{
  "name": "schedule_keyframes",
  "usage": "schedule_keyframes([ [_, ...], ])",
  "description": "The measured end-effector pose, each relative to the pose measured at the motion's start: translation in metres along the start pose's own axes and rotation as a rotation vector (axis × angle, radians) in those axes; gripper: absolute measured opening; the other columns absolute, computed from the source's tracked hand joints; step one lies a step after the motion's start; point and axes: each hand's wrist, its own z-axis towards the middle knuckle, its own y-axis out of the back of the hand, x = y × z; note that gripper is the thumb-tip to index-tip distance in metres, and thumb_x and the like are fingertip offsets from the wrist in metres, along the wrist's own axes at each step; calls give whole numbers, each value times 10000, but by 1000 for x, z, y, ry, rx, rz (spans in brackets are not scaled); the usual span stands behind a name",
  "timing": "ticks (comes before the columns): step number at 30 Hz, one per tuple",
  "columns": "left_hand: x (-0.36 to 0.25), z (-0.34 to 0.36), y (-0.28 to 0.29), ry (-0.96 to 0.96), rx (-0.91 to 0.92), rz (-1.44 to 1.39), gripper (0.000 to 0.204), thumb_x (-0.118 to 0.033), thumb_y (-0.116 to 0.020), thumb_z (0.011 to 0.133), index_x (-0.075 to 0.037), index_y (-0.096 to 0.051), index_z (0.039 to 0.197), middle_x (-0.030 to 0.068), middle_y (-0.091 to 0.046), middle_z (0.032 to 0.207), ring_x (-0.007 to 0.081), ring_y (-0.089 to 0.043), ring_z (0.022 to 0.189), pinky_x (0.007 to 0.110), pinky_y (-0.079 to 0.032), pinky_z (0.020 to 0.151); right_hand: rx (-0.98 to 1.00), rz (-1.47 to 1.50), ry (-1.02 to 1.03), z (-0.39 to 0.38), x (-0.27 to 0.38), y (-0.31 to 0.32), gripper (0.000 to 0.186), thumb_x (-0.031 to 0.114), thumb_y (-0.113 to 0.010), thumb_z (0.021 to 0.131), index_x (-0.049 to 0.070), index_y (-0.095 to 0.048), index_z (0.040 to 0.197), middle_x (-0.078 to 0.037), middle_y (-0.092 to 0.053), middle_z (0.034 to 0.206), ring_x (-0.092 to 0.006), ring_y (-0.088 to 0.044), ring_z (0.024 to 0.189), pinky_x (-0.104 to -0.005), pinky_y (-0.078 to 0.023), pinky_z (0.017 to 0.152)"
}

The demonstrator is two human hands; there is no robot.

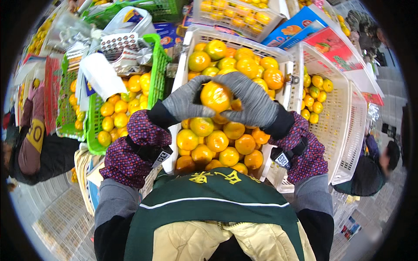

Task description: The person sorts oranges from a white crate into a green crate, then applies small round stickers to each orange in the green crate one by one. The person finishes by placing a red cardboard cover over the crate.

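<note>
Both my hands wear grey knit gloves and meet over a white plastic crate [283, 65] filled with shiny orange mandarins [217, 141]. One large yellow-orange mandarin [215, 96] is between them. My left hand [185, 99] curves around its left side, fingers bent. From the right, my right hand [251, 99] wraps over it, slightly smeared by motion, with the thumb below the fruit. More mandarins lie under and beyond the hands, some with green patches. Patterned purple sleeve covers and black wrist straps show at both wrists.
To the left, a green crate [157, 65] holds mandarins, with label sheets [119, 42] and a clear tub [138, 21] above them. A deep white crate [344, 117] with smaller mandarins [311, 92] stands right, beside a red printed carton sheet [333, 48]. Other people are at both sides.
</note>
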Motion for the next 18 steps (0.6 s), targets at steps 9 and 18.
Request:
schedule_keyframes([
  [9,26,159,-46,2,-411,1538,725,-532,-610,885,-11,-498,1376,207,-508,1414,372,-449,1332,523,-267,1150,-432,-526,-448,-17,-128,56,708,228,-838,695,29,-534,1302,-226,-569,1289,-382,-563,1193,-437,-477,1012],
  [18,23,178,-43,31,-314,1424,590,-539,-714,740,-48,-722,1068,232,-684,1113,385,-636,1080,495,-494,941,-329,-604,-458,-21,-153,46,612,237,-789,714,31,-583,1252,-221,-599,1221,-412,-526,1188,-484,-410,1048],
])
